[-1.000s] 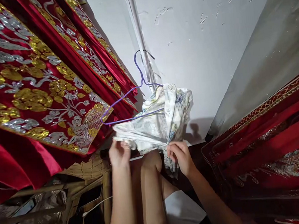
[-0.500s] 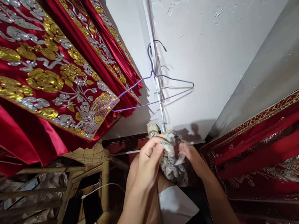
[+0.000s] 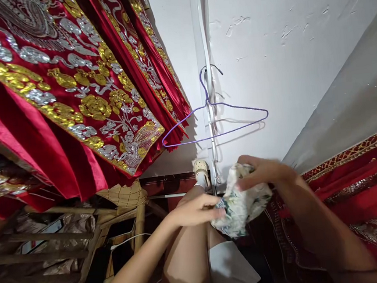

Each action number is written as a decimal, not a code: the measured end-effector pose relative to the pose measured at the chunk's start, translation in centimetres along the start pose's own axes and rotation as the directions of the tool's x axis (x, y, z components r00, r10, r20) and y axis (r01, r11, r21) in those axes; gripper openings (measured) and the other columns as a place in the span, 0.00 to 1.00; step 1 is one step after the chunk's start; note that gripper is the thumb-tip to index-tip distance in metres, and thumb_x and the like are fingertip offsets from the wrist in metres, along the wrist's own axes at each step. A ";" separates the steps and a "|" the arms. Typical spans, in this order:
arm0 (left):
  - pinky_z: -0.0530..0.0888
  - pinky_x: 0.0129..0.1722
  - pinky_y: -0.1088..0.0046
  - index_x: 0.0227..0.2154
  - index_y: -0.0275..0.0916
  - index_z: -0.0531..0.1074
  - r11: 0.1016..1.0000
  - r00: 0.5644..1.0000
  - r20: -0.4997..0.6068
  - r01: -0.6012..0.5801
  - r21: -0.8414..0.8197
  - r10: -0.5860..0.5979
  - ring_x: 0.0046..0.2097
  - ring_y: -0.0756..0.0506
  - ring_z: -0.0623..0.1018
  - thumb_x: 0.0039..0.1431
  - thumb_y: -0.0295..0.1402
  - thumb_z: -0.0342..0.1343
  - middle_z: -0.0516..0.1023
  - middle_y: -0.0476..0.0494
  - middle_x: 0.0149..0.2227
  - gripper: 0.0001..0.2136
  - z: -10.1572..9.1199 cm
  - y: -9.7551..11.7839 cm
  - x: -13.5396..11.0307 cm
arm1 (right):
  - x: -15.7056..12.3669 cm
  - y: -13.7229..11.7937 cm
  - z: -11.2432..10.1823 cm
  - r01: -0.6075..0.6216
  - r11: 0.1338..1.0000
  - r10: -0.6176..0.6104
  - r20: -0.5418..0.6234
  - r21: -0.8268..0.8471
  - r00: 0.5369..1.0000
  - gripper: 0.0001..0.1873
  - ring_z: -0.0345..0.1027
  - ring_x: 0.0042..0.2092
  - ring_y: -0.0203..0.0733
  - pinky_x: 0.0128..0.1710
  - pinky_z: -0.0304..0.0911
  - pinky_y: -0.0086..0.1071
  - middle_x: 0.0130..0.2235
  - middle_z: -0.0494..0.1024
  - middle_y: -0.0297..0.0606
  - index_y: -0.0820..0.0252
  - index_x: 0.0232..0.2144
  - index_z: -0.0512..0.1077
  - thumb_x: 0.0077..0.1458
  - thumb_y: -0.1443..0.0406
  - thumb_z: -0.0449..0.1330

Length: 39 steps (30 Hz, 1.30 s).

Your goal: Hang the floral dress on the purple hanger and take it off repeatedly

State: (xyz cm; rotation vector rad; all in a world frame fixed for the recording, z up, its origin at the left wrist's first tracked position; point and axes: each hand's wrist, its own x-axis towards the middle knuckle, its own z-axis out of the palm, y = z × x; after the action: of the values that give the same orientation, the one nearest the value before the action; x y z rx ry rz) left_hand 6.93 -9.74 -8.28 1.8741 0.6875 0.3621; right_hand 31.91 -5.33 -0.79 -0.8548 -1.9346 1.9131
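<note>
- Floral garment [image 3: 239, 218], bunched up between both hands, near the wearer's leg [image 3: 188, 251].
- Gripped along its upper part by the fingers of the right hand [image 3: 264, 172], thumb on the near side.
- Met at its left edge by the fingers of the left hand [image 3: 194, 211]; too blurred to say whether pinching or only touching.
- Above, purple hanger [image 3: 207, 101], hooked on a white strap [image 3: 204, 38] before the wall [image 3: 284, 71].
- Leftward, red embroidered cloth [image 3: 96, 106].

Left hand [image 3: 199, 210] and right hand [image 3: 265, 171] hold cloth [image 3: 239, 207] (bunched).
</note>
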 end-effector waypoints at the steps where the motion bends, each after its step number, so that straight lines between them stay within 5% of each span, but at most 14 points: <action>1: 0.69 0.33 0.74 0.27 0.35 0.72 1.000 0.998 0.065 0.026 -0.017 -0.024 0.32 0.48 0.70 0.62 0.60 0.53 0.70 0.48 0.27 0.28 0.0 0.1 -0.3 | -0.4 -0.8 -0.5 0.020 0.989 -0.025 -0.031 -0.149 0.999 0.18 0.61 0.23 0.33 0.24 0.57 0.28 0.21 0.70 0.30 0.61 0.21 0.73 0.44 0.54 0.72; 3: 0.70 0.34 0.73 0.27 0.36 0.71 0.996 0.988 0.150 0.040 -0.085 -0.027 0.32 0.48 0.70 0.59 0.58 0.58 0.70 0.49 0.26 0.26 -0.4 0.7 -0.9 | -0.4 -1.9 -1.1 0.051 0.919 -0.138 -0.198 -0.392 0.971 0.16 0.60 0.24 0.34 0.24 0.56 0.29 0.21 0.68 0.31 0.60 0.19 0.71 0.48 0.56 0.67; 7: 0.74 0.50 0.67 0.50 0.36 0.76 0.989 0.955 0.296 0.017 -0.149 0.028 0.50 0.39 0.77 0.57 0.57 0.60 0.80 0.39 0.48 0.29 -2.0 1.3 -2.2 | 1.8 -1.5 -2.0 -0.051 0.705 -0.465 -0.515 -0.707 0.720 0.08 0.63 0.28 0.38 0.31 0.58 0.32 0.28 0.76 0.34 0.58 0.31 0.79 0.52 0.63 0.60; 10: 0.75 0.46 0.69 0.51 0.38 0.77 0.982 0.958 0.221 0.165 0.093 -0.182 0.49 0.38 0.79 0.56 0.54 0.62 0.82 0.41 0.50 0.28 -3.5 0.3 -3.1 | 4.1 0.2 -3.8 -0.126 0.608 -0.552 -0.531 -0.784 0.643 0.25 0.69 0.30 0.43 0.35 0.61 0.35 0.34 0.81 0.36 0.53 0.54 0.78 0.54 0.65 0.56; 12: 0.72 0.36 0.71 0.40 0.39 0.80 0.868 0.931 -0.079 0.361 0.341 -0.356 0.39 0.39 0.80 0.55 0.54 0.61 0.84 0.43 0.38 0.22 -4.7 -0.6 -3.6 | 5.2 1.3 -5.3 -0.136 0.606 -0.551 -0.537 -0.784 0.638 0.28 0.74 0.36 0.47 0.39 0.63 0.36 0.39 0.83 0.39 0.53 0.60 0.74 0.57 0.64 0.53; 14: 0.66 0.30 0.71 0.29 0.39 0.79 0.672 0.831 -0.394 0.552 0.493 -0.393 0.31 0.42 0.78 0.57 0.53 0.59 0.81 0.43 0.28 0.20 -6.0 -1.2 -4.0 | 5.7 2.2 -6.7 -0.120 0.634 -0.520 -0.536 -0.764 0.665 0.25 0.75 0.43 0.50 0.41 0.64 0.37 0.45 0.84 0.41 0.54 0.55 0.77 0.59 0.64 0.51; 18: 0.57 0.26 0.70 0.19 0.40 0.72 0.440 0.688 -0.670 0.711 0.548 -0.278 0.26 0.42 0.74 0.56 0.49 0.58 0.77 0.40 0.23 0.19 -8.5 -1.2 -4.1 | 4.7 2.9 -7.9 -0.160 0.677 -0.458 -0.581 -0.718 0.673 0.16 0.74 0.38 0.48 0.37 0.61 0.35 0.38 0.84 0.41 0.57 0.38 0.82 0.55 0.63 0.55; 21: 0.57 0.26 0.69 0.20 0.40 0.73 0.471 0.648 -0.750 0.706 0.529 -0.129 0.26 0.43 0.74 0.59 0.44 0.54 0.77 0.40 0.23 0.17 -9.8 -0.6 -3.8 | 3.0 2.2 -7.7 -0.212 0.700 -0.416 -0.630 -0.682 0.656 0.14 0.69 0.33 0.45 0.32 0.56 0.34 0.33 0.82 0.40 0.58 0.35 0.81 0.53 0.62 0.56; 26: 0.67 0.34 0.68 0.27 0.38 0.78 0.641 0.598 -0.795 0.571 0.513 0.103 0.29 0.42 0.76 0.64 0.40 0.46 0.80 0.40 0.26 0.19 -11.2 0.7 -2.8 | 0.8 1.1 -7.4 -0.172 0.725 -0.380 -0.596 -0.666 0.707 0.13 0.65 0.31 0.42 0.29 0.52 0.33 0.29 0.78 0.38 0.60 0.30 0.79 0.54 0.60 0.57; 31: 0.72 0.51 0.65 0.43 0.36 0.79 0.803 0.548 -0.772 0.274 0.529 0.322 0.49 0.39 0.79 0.66 0.38 0.45 0.82 0.38 0.47 0.18 -12.1 2.4 0.0 | 1.2 1.4 -6.4 -0.119 0.741 -0.384 -0.562 -0.661 0.732 0.14 0.67 0.33 0.43 0.31 0.55 0.32 0.29 0.77 0.37 0.60 0.28 0.77 0.56 0.58 0.56; 33: 0.73 0.52 0.65 0.47 0.35 0.77 0.853 0.568 -0.756 0.168 0.494 0.326 0.49 0.40 0.79 0.65 0.36 0.45 0.82 0.38 0.48 0.18 -12.5 3.3 1.5 | 1.4 1.8 -5.6 -0.085 0.759 -0.372 -0.537 -0.645 0.757 0.14 0.69 0.34 0.44 0.31 0.58 0.33 0.31 0.79 0.38 0.60 0.31 0.79 0.55 0.62 0.55; 35: 0.74 0.50 0.65 0.48 0.35 0.76 0.867 0.633 -0.706 0.109 0.486 0.317 0.47 0.41 0.79 0.63 0.34 0.47 0.82 0.39 0.47 0.17 -12.9 4.1 2.6 | 1.2 2.2 -4.9 -0.050 0.770 -0.401 -0.543 -0.636 0.738 0.17 0.72 0.36 0.45 0.34 0.63 0.34 0.35 0.82 0.39 0.59 0.37 0.81 0.54 0.64 0.53; 37: 0.74 0.49 0.66 0.47 0.35 0.76 0.860 0.704 -0.640 0.081 0.504 0.309 0.46 0.41 0.79 0.61 0.31 0.47 0.82 0.40 0.46 0.16 -13.2 4.8 3.1 | 0.5 2.5 -5.0 -0.036 0.773 -0.474 -0.615 -0.633 0.630 0.25 0.73 0.39 0.47 0.37 0.67 0.36 0.42 0.83 0.42 0.58 0.50 0.80 0.52 0.65 0.54; 39: 0.73 0.49 0.67 0.46 0.35 0.76 0.852 0.746 -0.598 0.082 0.517 0.292 0.45 0.42 0.79 0.61 0.31 0.46 0.81 0.40 0.45 0.16 -13.3 5.3 3.2 | -0.6 2.7 -5.9 -0.070 0.776 -0.537 -0.715 -0.627 0.448 0.36 0.73 0.38 0.47 0.38 0.69 0.39 0.46 0.82 0.44 0.57 0.64 0.69 0.50 0.66 0.55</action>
State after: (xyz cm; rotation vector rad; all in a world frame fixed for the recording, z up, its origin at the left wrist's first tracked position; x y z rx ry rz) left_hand 3.77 0.58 1.57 2.3116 1.2546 1.0480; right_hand 36.39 -1.07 -2.86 -1.2692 -1.7332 0.3831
